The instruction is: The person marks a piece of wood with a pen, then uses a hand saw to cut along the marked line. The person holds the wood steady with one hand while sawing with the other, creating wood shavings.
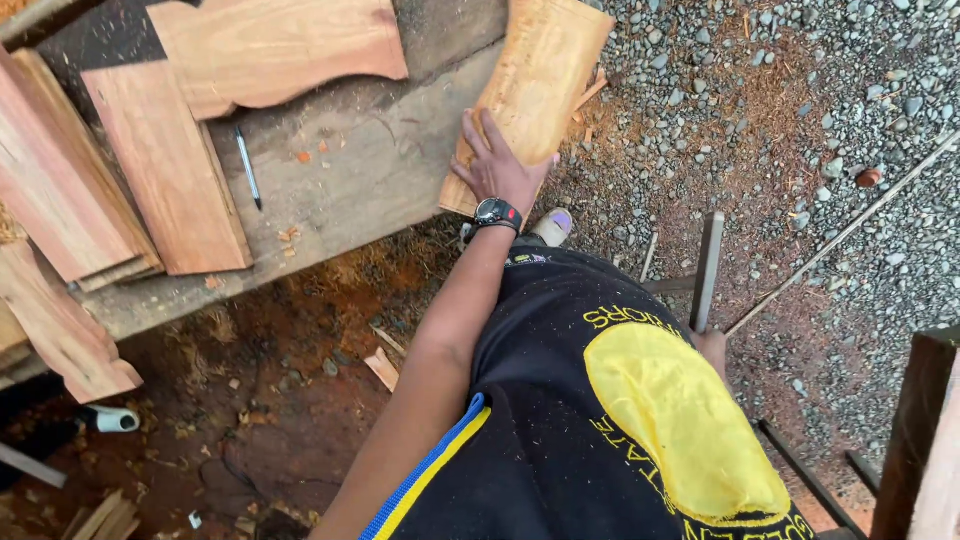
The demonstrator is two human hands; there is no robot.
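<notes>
My left hand (497, 168), with a black watch on the wrist, lies palm down on a light wooden plank (535, 75). The plank rests tilted over the right end of a weathered grey workbench board (350, 180). My right hand (713, 347) shows only in part behind my black and yellow shirt. It grips a flat dark metal bar (706, 268) that points up and away over the gravel. What kind of tool the bar is cannot be made out.
Reddish planks (165, 165) and a curved cut piece (275, 45) lie on the bench beside a pen (247, 165). Red soil with wood chips lies below, gravel (800, 110) to the right. My shoe (552, 226) stands by the bench. A dark wooden post (920, 430) rises at the right edge.
</notes>
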